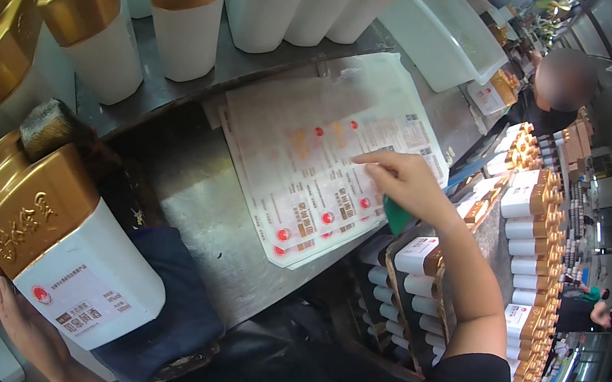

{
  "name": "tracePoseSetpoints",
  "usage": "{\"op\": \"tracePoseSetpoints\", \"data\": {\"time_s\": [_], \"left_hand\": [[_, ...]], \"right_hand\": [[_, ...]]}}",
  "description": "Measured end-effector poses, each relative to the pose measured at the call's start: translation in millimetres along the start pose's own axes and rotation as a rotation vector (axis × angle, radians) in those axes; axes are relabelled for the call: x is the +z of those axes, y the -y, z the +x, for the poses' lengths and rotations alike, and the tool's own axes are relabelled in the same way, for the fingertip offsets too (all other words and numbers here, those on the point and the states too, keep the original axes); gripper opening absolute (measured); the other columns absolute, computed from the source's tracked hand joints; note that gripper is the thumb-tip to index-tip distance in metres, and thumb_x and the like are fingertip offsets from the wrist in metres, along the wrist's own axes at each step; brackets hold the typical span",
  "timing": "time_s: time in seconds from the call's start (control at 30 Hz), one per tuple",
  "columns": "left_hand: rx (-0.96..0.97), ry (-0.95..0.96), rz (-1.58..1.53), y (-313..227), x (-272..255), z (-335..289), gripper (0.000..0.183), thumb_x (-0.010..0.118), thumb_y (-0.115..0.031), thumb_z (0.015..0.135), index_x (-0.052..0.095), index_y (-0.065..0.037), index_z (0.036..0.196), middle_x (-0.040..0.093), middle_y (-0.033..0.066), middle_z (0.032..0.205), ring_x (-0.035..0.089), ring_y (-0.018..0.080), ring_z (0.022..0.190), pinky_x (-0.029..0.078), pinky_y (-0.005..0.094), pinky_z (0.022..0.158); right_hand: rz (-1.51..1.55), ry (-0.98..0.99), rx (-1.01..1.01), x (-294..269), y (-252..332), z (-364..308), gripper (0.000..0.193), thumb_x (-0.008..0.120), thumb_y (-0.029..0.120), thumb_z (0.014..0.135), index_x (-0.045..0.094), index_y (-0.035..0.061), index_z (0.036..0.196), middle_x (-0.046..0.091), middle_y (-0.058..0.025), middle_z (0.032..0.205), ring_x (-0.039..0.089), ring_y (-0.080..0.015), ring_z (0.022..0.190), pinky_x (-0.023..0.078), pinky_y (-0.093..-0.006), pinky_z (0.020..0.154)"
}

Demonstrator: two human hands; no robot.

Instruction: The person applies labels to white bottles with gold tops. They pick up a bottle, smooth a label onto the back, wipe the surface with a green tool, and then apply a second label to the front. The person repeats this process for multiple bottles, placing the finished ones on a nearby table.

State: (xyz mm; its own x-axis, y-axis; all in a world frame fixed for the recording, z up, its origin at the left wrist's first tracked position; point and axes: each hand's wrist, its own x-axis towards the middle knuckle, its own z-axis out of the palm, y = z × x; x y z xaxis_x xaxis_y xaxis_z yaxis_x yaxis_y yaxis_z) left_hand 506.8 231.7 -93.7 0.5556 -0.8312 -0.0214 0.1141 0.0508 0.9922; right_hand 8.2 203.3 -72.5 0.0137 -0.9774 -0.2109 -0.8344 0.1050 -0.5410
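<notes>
My left hand point(28, 329) is wrapped round the side of a white ceramic-looking bottle point(107, 259) with a gold shoulder and neck. The bottle lies tilted on a dark blue cloth point(187, 284), and a printed label with a red emblem sits on its white face. Most of my left fingers are hidden behind it. Over a stack of printed decal sheets point(264, 124) is my right hand point(412, 190), fingers bent, index fingertip at the top sheet. A green scraper point(395, 216) is tucked in that hand, its flat blade pointing down.
Several gold-topped bottles point(181, 19) stand on a metal ledge along the far side. A brush point(50, 128) rests beside the held bottle's neck. At the far right are a translucent plastic tub point(447, 33), racks of labelled bottles point(530, 242) and another person point(548, 101).
</notes>
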Motion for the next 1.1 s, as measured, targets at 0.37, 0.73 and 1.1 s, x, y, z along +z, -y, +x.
{"op": "tracePoseSetpoints", "data": {"time_s": [0.37, 0.73, 1.1], "left_hand": [[0.111, 0.124, -0.030, -21.4, 9.2, -19.8, 0.043, 0.038, -0.016, 0.103, 0.036, 0.003, 0.141, 0.049, 0.0188, 0.137, 0.052, 0.0234, 0.123, 0.045, 0.0362, 0.102], [0.118, 0.196, -0.052, -19.2, 5.7, -20.5, 0.038, 0.042, -0.012, 0.101, 0.043, 0.004, 0.136, 0.057, 0.0169, 0.126, 0.059, 0.0204, 0.114, 0.048, 0.0336, 0.098], [0.150, 0.250, -0.041, -9.9, 1.9, -9.0, 0.035, 0.043, -0.011, 0.100, 0.049, 0.004, 0.131, 0.057, 0.0141, 0.126, 0.057, 0.0178, 0.113, 0.044, 0.0330, 0.101]], "right_hand": [[-0.686, -0.110, -0.558, 63.4, 28.9, 79.3, 0.039, 0.056, 0.012, 0.086, 0.063, 0.0173, 0.124, 0.062, -0.0082, 0.080, 0.064, -0.0257, 0.080, 0.053, -0.0393, 0.065], [-0.572, -0.162, -0.476, 42.8, 32.5, 169.2, 0.027, 0.059, 0.033, 0.092, 0.070, 0.0180, 0.111, 0.068, -0.0153, 0.097, 0.064, -0.0312, 0.094, 0.051, -0.0412, 0.079], [-0.436, -0.364, -0.545, 55.4, 21.9, 182.6, 0.024, 0.066, 0.032, 0.087, 0.071, 0.0094, 0.093, 0.069, -0.0123, 0.089, 0.064, -0.0324, 0.085, 0.050, -0.0406, 0.076]]}}
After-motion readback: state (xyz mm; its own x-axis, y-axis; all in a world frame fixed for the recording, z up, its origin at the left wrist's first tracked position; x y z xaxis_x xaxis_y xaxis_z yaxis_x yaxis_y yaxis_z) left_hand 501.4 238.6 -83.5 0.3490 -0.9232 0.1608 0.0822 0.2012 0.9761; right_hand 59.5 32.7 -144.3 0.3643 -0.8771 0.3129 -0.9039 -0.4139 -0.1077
